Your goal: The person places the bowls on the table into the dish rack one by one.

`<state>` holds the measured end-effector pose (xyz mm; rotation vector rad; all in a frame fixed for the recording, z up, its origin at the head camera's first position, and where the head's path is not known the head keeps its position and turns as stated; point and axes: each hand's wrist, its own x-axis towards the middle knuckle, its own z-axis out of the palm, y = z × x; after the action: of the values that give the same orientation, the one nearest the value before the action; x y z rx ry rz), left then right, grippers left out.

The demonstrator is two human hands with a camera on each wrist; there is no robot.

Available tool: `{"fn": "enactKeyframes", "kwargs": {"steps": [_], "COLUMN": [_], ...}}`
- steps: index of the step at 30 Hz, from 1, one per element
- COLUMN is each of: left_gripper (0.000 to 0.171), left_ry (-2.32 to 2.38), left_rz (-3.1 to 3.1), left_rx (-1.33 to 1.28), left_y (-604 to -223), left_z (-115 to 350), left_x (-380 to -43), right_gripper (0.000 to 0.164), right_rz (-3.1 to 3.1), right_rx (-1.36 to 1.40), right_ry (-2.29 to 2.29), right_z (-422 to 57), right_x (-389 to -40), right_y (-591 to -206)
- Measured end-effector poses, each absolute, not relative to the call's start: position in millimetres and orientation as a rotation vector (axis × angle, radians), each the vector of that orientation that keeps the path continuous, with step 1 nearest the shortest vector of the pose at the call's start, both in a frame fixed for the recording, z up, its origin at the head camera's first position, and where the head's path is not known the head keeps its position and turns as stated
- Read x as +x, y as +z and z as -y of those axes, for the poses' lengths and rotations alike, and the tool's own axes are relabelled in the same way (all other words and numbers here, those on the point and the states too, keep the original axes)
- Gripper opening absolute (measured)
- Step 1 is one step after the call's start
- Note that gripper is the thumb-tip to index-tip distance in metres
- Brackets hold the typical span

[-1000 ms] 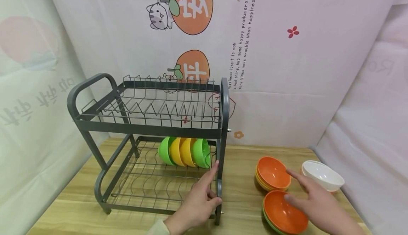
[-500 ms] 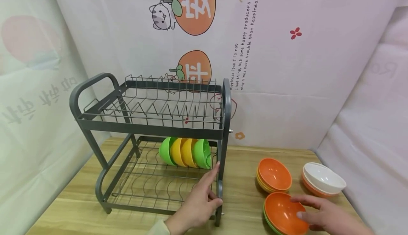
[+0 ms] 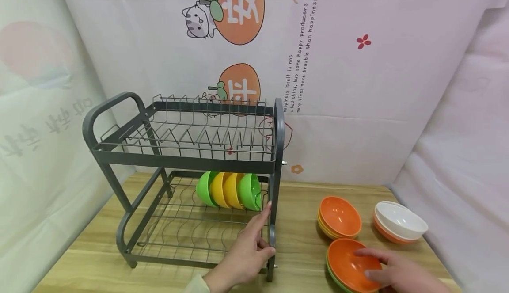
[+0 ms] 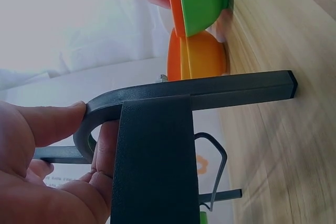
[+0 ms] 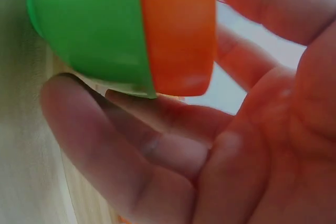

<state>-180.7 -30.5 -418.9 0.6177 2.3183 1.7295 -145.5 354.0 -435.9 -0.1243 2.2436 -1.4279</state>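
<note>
White printed cloth (image 3: 358,142) behind, wood-grain table (image 3: 95,235) below; I'm working off the head and wrist feeds. Progress, my call: partway. Four bowls are racked: a green bowl (image 3: 203,189), two yellow bowls (image 3: 218,190), another green bowl (image 3: 247,191), all on edge in a row at the back right of the dark grey rack's (image 3: 187,162) lower tier. Three stacks sit on the table to the rack's right, so I count those as outstanding: a white bowl (image 3: 405,220) over an orange one, far right; an orange bowl over yellow (image 3: 340,215), can't count how many; and, just in front of that, the front orange bowl (image 3: 346,262) nested in a lower green bowl (image 5: 89,30).

My left hand (image 3: 246,255) grips the rack's front right frame, thumb on one side of the curved tube, fingers behind. My right hand (image 3: 393,270) is at the front orange bowl's right side, fingers parted and loosely bent around the stack; I can't tell whether any finger touches, and I see no firm hold.

Looks: front orange bowl is round, smooth, glossy, mouth up, highlight inside. Lower green bowl shows only a thin rim edge in the head view; side-on it's plain, tapering to a small foot.
</note>
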Motion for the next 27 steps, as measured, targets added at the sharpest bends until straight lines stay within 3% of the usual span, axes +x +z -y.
{"fn": "enactKeyframes", "kwargs": {"steps": [27], "left_gripper": [0.100], "left_ry": [1.696], "left_rz": [-2.350], "left_rx": [0.613], "left_y": [-418.8], "left_z": [31.8], "left_x": [-181.7], "right_gripper": [0.061], "right_rz": [-2.438], "right_rx": [-0.051], "right_ry": [-1.288], "right_z": [-348.7], "right_x": [-151.7], "right_y": [-442.2]}}
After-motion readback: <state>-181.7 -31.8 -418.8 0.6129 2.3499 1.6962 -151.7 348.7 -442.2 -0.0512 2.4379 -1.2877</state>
